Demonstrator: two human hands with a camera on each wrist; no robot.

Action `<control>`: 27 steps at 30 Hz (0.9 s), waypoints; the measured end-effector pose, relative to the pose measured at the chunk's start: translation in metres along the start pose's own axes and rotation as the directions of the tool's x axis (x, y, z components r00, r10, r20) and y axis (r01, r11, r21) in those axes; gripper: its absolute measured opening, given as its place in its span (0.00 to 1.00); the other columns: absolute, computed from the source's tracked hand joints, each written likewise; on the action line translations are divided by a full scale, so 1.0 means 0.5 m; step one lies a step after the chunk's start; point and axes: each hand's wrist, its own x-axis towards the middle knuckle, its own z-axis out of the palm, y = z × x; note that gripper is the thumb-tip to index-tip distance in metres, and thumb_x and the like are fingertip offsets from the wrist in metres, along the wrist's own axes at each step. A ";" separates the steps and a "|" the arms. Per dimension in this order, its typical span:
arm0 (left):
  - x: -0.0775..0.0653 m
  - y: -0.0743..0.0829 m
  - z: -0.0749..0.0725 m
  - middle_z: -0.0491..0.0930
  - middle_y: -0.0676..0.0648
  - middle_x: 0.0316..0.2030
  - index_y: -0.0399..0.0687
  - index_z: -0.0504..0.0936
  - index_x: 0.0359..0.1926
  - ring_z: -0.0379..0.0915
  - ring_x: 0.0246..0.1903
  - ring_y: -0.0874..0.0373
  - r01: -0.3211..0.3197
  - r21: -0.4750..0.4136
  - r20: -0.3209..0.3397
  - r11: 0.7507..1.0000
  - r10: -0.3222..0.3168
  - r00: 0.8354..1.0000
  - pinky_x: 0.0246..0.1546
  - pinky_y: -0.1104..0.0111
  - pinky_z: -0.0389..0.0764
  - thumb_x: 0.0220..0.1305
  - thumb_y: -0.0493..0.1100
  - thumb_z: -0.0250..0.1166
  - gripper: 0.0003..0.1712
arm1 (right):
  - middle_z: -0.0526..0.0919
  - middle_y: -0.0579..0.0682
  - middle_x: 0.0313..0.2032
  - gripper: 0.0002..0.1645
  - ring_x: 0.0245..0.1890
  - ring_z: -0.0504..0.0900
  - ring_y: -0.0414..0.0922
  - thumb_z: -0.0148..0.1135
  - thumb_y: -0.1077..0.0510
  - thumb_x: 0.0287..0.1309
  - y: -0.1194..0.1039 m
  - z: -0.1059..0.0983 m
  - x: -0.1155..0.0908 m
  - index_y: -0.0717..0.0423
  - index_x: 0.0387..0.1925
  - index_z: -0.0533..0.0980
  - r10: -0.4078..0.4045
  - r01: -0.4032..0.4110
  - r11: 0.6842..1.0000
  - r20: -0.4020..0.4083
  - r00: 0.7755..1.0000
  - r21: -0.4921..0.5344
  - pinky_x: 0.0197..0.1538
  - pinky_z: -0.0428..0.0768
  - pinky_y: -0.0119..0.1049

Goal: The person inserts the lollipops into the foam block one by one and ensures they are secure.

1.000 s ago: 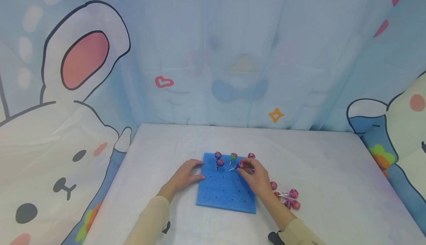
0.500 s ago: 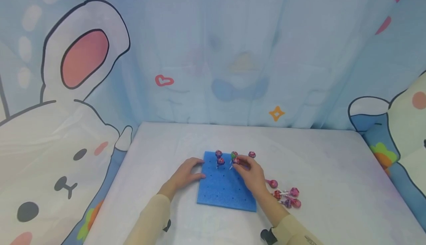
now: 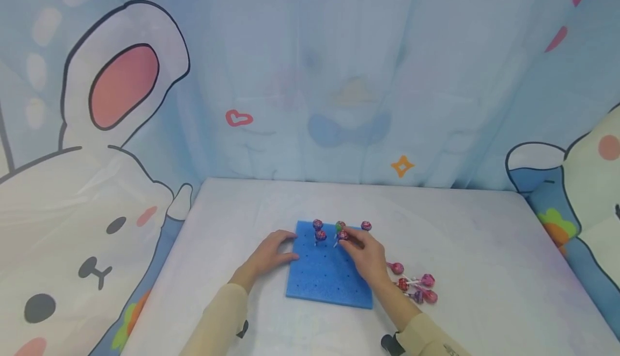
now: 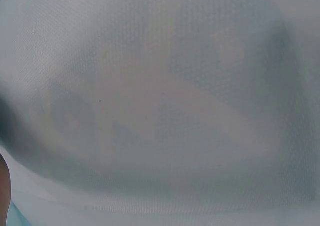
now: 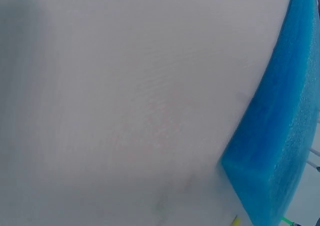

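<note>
A blue foam board (image 3: 329, 286) with rows of small holes lies on the white-covered table. My left hand (image 3: 269, 253) rests at its left edge, thumb and fingers spread along the side. Between thumb and fingertips my right hand (image 3: 369, 256) pinches a lollipop (image 3: 343, 235), head up, its white stick slanting down to the board near the back. Just behind stands a green lollipop (image 3: 339, 227). Two purple-red lollipops, a rear one (image 3: 317, 224) and a nearer one (image 3: 321, 235), stand to the left. Another lollipop (image 3: 366, 226) is at the back right corner.
Several loose lollipops (image 3: 428, 280) lie in a heap on the table (image 3: 474, 248), right of the board. A cartoon-printed curtain (image 3: 349, 76) hangs behind. The left wrist view holds mostly white cloth; the right wrist view catches the board's thick corner (image 5: 265, 156).
The right hand has turned the lollipop from lying sideways to head up and brought its stick to the board, then stayed there. The left hand has not moved.
</note>
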 end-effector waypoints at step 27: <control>-0.002 0.002 0.000 0.72 0.46 0.62 0.47 0.72 0.64 0.63 0.66 0.49 -0.012 -0.003 -0.008 1.000 0.012 1.000 0.68 0.54 0.64 0.63 0.52 0.67 0.31 | 0.83 0.54 0.49 0.21 0.53 0.82 0.50 0.67 0.58 0.60 0.007 0.005 -0.001 0.55 0.56 0.79 -0.046 0.044 0.998 -0.042 0.998 -0.048 0.53 0.81 0.37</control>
